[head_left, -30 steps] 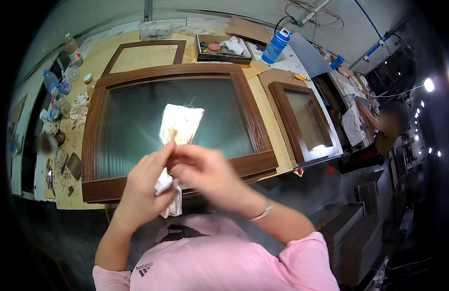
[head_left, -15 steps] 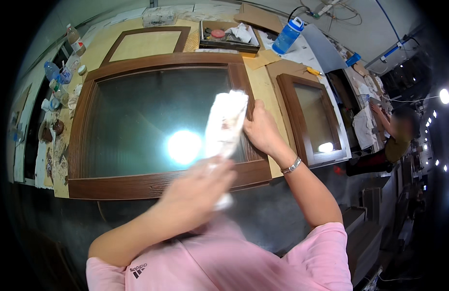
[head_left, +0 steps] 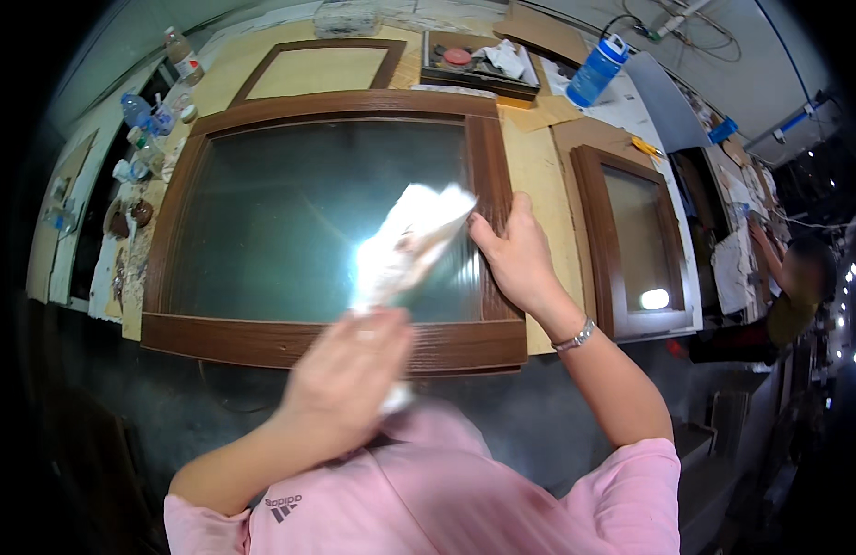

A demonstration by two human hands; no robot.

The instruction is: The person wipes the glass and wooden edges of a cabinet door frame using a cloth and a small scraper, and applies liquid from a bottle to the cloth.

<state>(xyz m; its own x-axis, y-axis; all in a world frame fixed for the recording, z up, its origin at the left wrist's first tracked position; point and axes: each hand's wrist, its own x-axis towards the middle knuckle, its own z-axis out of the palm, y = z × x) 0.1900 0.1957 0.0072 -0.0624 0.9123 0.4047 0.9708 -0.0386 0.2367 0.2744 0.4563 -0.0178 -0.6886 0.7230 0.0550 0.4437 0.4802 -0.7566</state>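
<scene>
The left hand (head_left: 345, 388) is grasping a white cloth (head_left: 414, 231). The hand is blurred, so one cannot tell how each finger is closed. The longer part of the cloth stands out beyond the fingers, away from the person and slightly to the right, and a small end shows below the palm. The cloth has brownish stains. It is seen over the glass (head_left: 280, 222) of a brown frame (head_left: 215, 336); whether it touches the glass cannot be told.

The right hand (head_left: 521, 264), to the right of the cloth, grips the right side bar of this frame. Its thumb is on the bar and its fingers are at the outer edge. A metal band (head_left: 573, 335) is on the wrist.

The frame lies on a pale table (head_left: 546, 176). To the right of the right grip there is a small frame (head_left: 593, 240), and above it a yellow tool (head_left: 645, 148). Farther ahead of both hands are a thin frame (head_left: 391, 65), an open box (head_left: 479, 85) and a blue bottle (head_left: 595, 76). Far to the left of the left grip stand some clear bottles (head_left: 136, 111). Well apart on the right, a co-worker (head_left: 787, 322) reaches one arm toward another work surface.
</scene>
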